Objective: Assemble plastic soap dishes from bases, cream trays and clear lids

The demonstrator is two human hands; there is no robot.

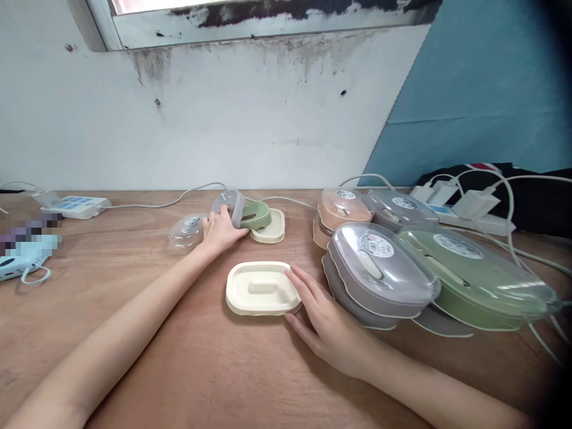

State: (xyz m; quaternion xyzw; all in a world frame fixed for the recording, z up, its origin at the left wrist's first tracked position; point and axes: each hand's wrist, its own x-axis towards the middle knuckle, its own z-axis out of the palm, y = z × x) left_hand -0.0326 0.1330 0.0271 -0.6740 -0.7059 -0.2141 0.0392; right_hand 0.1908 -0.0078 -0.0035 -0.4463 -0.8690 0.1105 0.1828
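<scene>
A shallow cream plastic tray (243, 301) with a raised bar in its middle lies on the table in front of me. My right hand (328, 330) holds its right end, fingers at the far corner and thumb at the near one. Farther off, my left hand (226, 231) grips a greyish see-through plastic cover (231, 202), tilted up on its side. Beside that hand, a green slotted plastic piece (257, 215) rests partly over another cream tray (274, 229). To its left lies a clear domed cover (185, 231) with a round sticker.
On the right stand lidded plastic boxes: peach (344, 208), grey (379, 268) and green (478, 271). Behind them are a power strip (482, 220) with plugs and white cables. At far left lie another white power strip (75, 206) and a light-blue device (29, 256). A wall closes the back.
</scene>
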